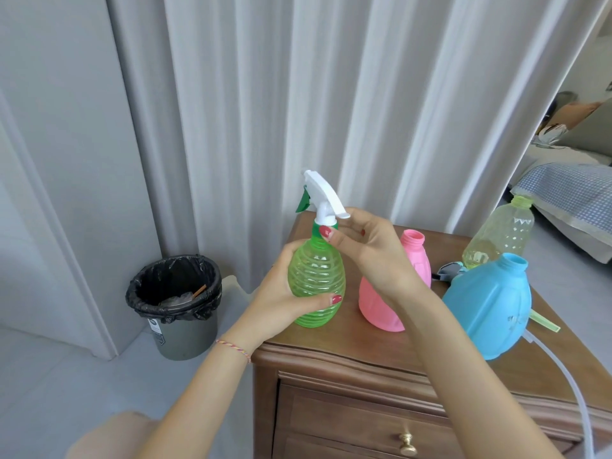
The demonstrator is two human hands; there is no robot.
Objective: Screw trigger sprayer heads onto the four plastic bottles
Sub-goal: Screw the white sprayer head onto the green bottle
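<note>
Green bottle [316, 279] held just above the front-left corner of the nightstand [347, 346], sprayer [323, 197] seated on its neck, nozzle pointing 11 o'clock. Left hand [281, 293] wrapped around the bottle body. Right hand [367, 250] pinching the green collar under the sprayer, thumb and fingers closed on it. Pink bottle [381, 303] at 3 o'clock of green, uncapped. Blue bottle [490, 303] further right, uncapped. Yellow bottle [500, 233] behind blue, uncapped. Bin [175, 303] on floor at 9 o'clock.
</note>
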